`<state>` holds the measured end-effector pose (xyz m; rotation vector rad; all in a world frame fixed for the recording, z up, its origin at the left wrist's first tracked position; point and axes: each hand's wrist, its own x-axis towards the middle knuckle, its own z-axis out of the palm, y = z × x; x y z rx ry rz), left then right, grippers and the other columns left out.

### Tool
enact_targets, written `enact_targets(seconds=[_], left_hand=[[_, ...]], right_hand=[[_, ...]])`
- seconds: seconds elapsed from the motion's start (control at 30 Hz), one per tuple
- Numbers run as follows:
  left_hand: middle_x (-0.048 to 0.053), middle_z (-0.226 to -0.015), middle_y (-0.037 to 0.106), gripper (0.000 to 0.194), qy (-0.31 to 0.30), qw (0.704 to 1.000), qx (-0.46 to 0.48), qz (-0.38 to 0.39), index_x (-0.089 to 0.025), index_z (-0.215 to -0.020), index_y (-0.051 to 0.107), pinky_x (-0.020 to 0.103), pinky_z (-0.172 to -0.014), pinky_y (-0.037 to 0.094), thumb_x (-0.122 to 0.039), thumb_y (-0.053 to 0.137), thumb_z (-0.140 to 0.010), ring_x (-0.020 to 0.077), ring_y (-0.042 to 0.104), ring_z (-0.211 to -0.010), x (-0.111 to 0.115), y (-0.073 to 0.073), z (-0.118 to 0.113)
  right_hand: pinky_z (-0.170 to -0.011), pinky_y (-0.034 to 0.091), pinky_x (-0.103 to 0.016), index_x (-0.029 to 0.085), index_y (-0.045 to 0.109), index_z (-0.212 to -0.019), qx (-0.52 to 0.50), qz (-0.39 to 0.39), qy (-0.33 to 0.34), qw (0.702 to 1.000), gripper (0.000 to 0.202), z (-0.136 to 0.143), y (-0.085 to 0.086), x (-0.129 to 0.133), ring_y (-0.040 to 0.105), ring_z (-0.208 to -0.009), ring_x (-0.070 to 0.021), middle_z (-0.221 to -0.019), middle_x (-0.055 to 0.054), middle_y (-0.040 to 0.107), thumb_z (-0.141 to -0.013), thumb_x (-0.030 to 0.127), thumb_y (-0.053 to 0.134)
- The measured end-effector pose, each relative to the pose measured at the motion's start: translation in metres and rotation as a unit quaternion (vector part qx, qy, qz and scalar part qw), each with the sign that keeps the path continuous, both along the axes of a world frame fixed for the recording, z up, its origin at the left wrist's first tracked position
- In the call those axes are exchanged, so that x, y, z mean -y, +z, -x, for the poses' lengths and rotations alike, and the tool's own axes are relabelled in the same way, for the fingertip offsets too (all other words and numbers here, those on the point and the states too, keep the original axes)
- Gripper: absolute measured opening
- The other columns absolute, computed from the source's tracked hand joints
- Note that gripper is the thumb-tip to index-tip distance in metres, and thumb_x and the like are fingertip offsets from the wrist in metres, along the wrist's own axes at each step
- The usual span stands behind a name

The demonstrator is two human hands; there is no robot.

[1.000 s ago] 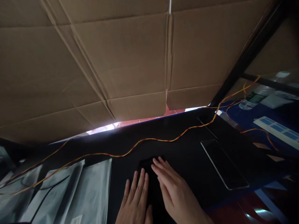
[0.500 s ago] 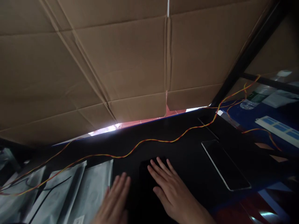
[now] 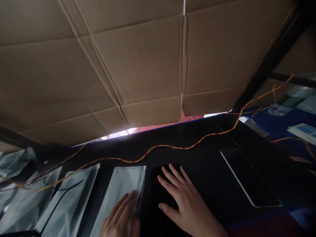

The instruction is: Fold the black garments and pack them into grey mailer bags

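Two hands are at the worktop [image 3: 202, 158], both palm down. Right hand [image 3: 190, 204]: grip open, fingers spread, resting on a dark folded piece, apparently black cloth [image 3: 158, 194]. Left hand [image 3: 118, 217]: fingers bent over the right-hand edge of a frosted bag [image 3: 123, 181]; the thumb is partly hidden, so whether this grip is closed on the edge cannot be told.

The bag lies flat, just left of the cloth. The cloth's outline is hard to read against the dark surface; locate its edges by touch.

Technique: apply light, even pressure with the right palm and all fingers, so that the cloth does not ruck or slide. If the bag is shifted, support it near the middle of its edge; pulling at one corner may crease the thin film.

Clearances: a twisted wire [image 3: 163, 145] passes just beyond the far ends of bag and cloth; avoid snagging it. Further left, a black cord [image 3: 56, 204] crosses another bag [image 3: 71, 194]. The phone [image 3: 250, 177] lies to the right, apart from both hands.
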<state>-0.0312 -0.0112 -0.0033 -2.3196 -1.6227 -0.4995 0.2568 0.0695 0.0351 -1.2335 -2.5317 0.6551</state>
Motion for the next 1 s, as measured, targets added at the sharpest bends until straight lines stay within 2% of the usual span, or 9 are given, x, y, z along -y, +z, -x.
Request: enact_targets(seconds=[0.07,0.23,0.4,0.47,0.57,0.63,0.73,0.87,1.0], left_hand=[[0.001,-0.124,0.08,0.031,0.001,0.998,0.058,0.013,-0.026,-0.129,0.066,0.028,-0.092,0.067,-0.025,0.057,-0.1,0.0196,0.079,-0.113,-0.002,0.011,-0.015],[-0.003,-0.083,0.072,0.008,0.077,0.981,0.162,0.076,-0.027,-0.103,0.062,0.022,-0.066,0.058,-0.024,0.055,-0.105,0.014,0.073,-0.071,-0.003,0.024,-0.045],[-0.004,-0.069,0.062,0.016,0.083,0.987,0.13,0.054,-0.026,-0.088,0.058,0.031,-0.059,0.05,-0.02,0.055,-0.102,0.0179,0.066,-0.064,-0.01,0.027,-0.056],[-0.002,-0.073,0.063,0.019,0.077,0.988,0.125,0.042,-0.026,-0.084,0.058,0.032,-0.061,0.051,-0.02,0.053,-0.102,0.0188,0.065,-0.067,-0.014,0.032,-0.055],[0.002,-0.096,0.073,0.019,0.057,0.991,0.124,0.015,-0.025,-0.089,0.063,0.035,-0.082,0.059,-0.024,0.051,-0.104,0.0221,0.073,-0.095,-0.018,0.035,-0.054],[0.004,-0.109,0.075,0.02,0.048,0.991,0.126,0.0,-0.025,-0.094,0.066,0.035,-0.092,0.062,-0.024,0.049,-0.105,0.0229,0.073,-0.115,-0.019,0.033,-0.057],[0.005,-0.115,0.075,0.02,0.048,0.991,0.128,-0.008,-0.025,-0.096,0.067,0.034,-0.09,0.066,-0.023,0.05,-0.106,0.024,0.073,-0.123,-0.019,0.026,-0.069],[0.006,-0.128,0.076,0.018,0.055,0.989,0.139,-0.014,-0.024,-0.095,0.066,0.041,-0.096,0.069,-0.023,0.051,-0.105,0.0276,0.072,-0.13,-0.016,0.02,-0.086],[0.01,-0.133,0.077,0.028,0.015,0.982,0.185,-0.023,-0.02,-0.122,0.069,0.043,-0.101,0.069,-0.022,0.053,-0.1,0.0281,0.073,-0.13,-0.014,0.02,-0.091]], right_hand=[[-0.135,0.025,-0.067,0.03,0.036,-0.174,-0.004,-0.014,0.002,1.0,0.071,-0.002,-0.003,0.001,0.02,-0.169,-0.0319,-0.179,0.0,0.023,-0.111,0.047,0.062],[-0.133,0.028,-0.07,0.033,0.028,-0.177,-0.033,-0.026,0.029,0.999,0.075,-0.012,-0.006,0.005,0.02,-0.169,-0.0343,-0.18,-0.002,0.02,-0.113,0.061,0.054],[-0.127,0.018,-0.083,0.032,0.046,-0.17,-0.053,-0.02,0.106,0.993,0.102,-0.015,0.002,0.005,0.009,-0.168,-0.0481,-0.181,-0.004,0.014,-0.087,0.084,0.076],[-0.13,0.017,-0.079,0.027,0.053,-0.166,-0.044,-0.002,0.134,0.99,0.103,-0.011,0.005,0.005,0.013,-0.168,-0.0469,-0.18,-0.005,0.02,-0.081,0.074,0.089],[-0.136,0.022,-0.067,0.022,0.052,-0.166,-0.043,0.024,0.137,0.989,0.108,-0.004,0.003,0.006,0.024,-0.167,-0.0396,-0.176,-0.007,0.034,-0.074,0.049,0.102],[-0.137,0.025,-0.062,0.021,0.054,-0.165,-0.063,0.01,0.117,0.991,0.099,-0.003,-0.004,0.008,0.031,-0.165,-0.0352,-0.172,-0.007,0.043,-0.076,0.023,0.098],[-0.136,0.031,-0.06,0.02,0.056,-0.161,-0.116,-0.026,0.045,0.992,0.095,-0.007,-0.017,0.008,0.043,-0.16,-0.0308,-0.163,-0.005,0.056,-0.071,-0.005,0.072],[-0.135,0.037,-0.055,0.021,0.048,-0.164,-0.244,-0.099,-0.043,0.964,0.092,-0.013,-0.018,0.009,0.049,-0.157,-0.0248,-0.161,-0.006,0.058,-0.075,-0.004,0.055],[-0.136,0.035,-0.052,0.018,0.052,-0.162,-0.21,-0.148,0.066,0.964,0.093,-0.011,-0.009,0.015,0.038,-0.163,-0.0249,-0.166,-0.003,0.053,-0.071,-0.003,0.051]])
